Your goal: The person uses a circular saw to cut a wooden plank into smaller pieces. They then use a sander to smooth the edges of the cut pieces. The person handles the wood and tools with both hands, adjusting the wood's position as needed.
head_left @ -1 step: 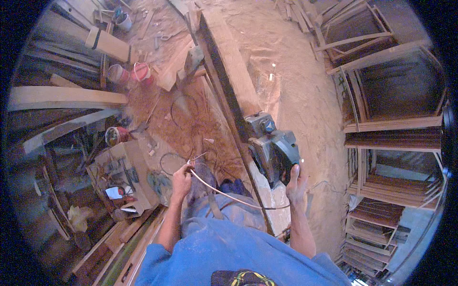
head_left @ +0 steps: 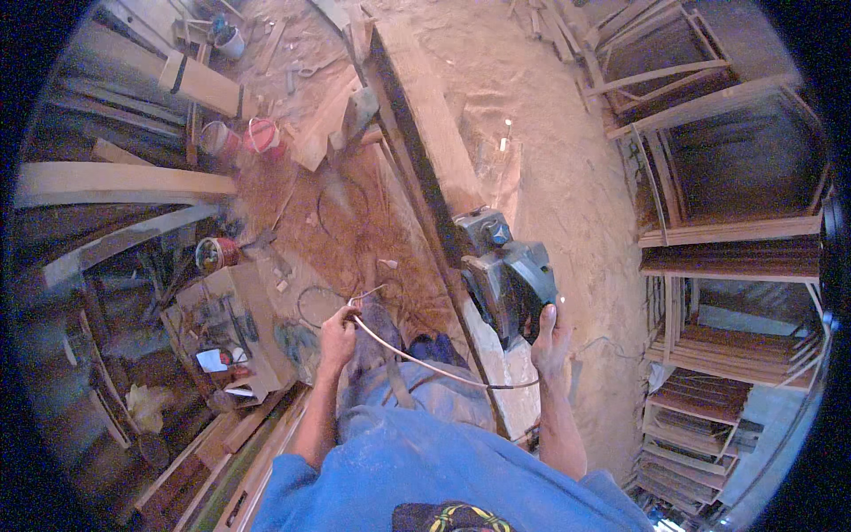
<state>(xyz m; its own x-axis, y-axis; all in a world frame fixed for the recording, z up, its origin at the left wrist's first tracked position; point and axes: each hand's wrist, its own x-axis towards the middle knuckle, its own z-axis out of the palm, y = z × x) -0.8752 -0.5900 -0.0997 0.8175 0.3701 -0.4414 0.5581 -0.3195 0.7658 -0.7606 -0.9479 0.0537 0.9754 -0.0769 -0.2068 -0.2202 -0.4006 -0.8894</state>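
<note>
A dark electric hand planer point(head_left: 507, 279) rests on a long wooden beam point(head_left: 430, 115) that runs away from me toward the far left. My right hand point(head_left: 551, 344) is wrapped round the rear of the planer, its thumb on top and most fingers hidden. Pinched in the fingers of my left hand point(head_left: 338, 335) is a pale power cord point(head_left: 417, 359), held out to the left of the beam. From there the cord sags across in front of my body and turns dark near my right wrist.
Sawdust covers the floor point(head_left: 567, 168) on both sides. Stacked boards on racks point(head_left: 731, 257) line the right. On the left stand a cluttered low bench point(head_left: 257, 310), a red bucket point(head_left: 263, 135) and a small tub point(head_left: 213, 254). Loose cable loops lie on the floor left of the beam.
</note>
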